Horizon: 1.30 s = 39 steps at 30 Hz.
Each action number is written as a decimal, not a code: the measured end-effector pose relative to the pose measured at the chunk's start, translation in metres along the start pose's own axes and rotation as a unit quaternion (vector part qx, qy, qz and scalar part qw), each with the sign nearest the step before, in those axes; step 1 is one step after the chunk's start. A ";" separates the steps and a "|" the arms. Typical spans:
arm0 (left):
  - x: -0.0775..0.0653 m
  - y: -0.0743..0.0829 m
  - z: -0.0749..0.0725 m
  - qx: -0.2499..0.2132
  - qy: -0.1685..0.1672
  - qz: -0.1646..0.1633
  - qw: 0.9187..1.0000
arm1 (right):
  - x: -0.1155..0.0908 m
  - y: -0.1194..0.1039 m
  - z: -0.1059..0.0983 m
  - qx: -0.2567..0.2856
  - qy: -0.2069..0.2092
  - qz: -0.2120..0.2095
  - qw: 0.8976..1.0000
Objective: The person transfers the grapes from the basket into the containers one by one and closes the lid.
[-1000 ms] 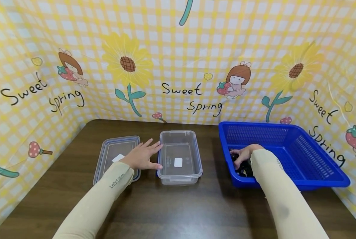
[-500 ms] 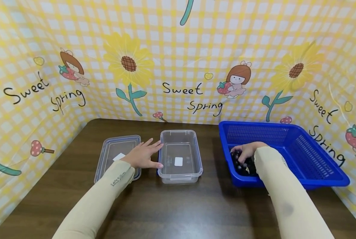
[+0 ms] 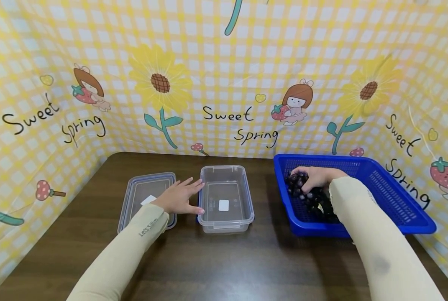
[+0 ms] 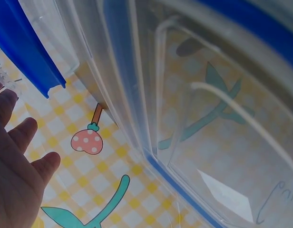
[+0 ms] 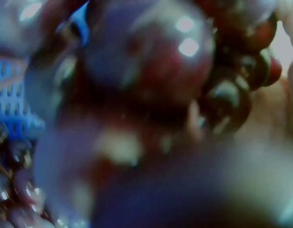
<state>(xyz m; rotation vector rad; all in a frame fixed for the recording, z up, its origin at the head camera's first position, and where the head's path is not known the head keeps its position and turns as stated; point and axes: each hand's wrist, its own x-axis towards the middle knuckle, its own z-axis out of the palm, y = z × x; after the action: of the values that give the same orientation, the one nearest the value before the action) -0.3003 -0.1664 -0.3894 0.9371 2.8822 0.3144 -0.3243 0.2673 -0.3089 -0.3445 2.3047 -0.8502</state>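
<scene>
Checked yellow-and-white cloth [image 3: 224, 62], printed with sunflowers and the words "Sweet Spring", stands behind my dark brown desk [image 3: 224, 267]. From my head I see the grapes [image 3: 295, 183] heaped against the left end of a blue basket [image 3: 391, 198] with slotted walls; they are round, purple nearly to black, with small glints, and one pale bit shows low in the heap. My right grip [image 3: 316, 177] is curled over the upper grapes and holds some of them, with more lying below and beside my wrist. My left grip [image 3: 178, 198] is spread wide, thumb and fingertips at the left edge of a clear container [image 3: 220, 229] bearing a white label. Under that hand and forearm lies a clear lid [image 3: 144, 184] with a blue seal. At my left wrist, my spread fingers show at the left, apart from the blue-lined clear plastic that fills the right side. At my right wrist, grapes crowd close and blurred: glossy skins of dusky violet flushing to wine red, bright white highlights, smaller dark ones at lower left, and blue lattice behind.
</scene>
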 end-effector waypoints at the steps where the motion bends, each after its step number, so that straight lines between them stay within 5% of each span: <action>1: 0.000 0.000 0.000 -0.001 0.000 -0.001 1.000 | -0.002 -0.001 -0.001 -0.001 0.006 0.000 1.000; 7: 0.001 0.000 0.001 -0.007 0.005 -0.006 1.000 | -0.012 -0.006 -0.007 -0.041 0.024 0.004 0.999; 16: 0.000 -0.001 0.003 -0.013 0.011 -0.009 1.000 | -0.021 -0.005 -0.008 0.073 0.091 0.014 0.993; 24: 0.001 -0.003 0.006 -0.003 0.011 -0.007 1.000 | -0.021 -0.004 0.000 0.148 0.132 -0.025 0.980; 39: -0.004 -0.001 0.016 0.061 0.036 0.001 0.997 | -0.019 -0.030 0.011 0.204 0.175 -0.067 0.961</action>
<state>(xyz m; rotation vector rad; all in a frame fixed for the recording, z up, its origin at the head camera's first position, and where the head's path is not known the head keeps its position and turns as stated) -0.2947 -0.1670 -0.4046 0.9655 2.9971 0.1765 -0.3020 0.2482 -0.2863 -0.1778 2.3569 -1.5260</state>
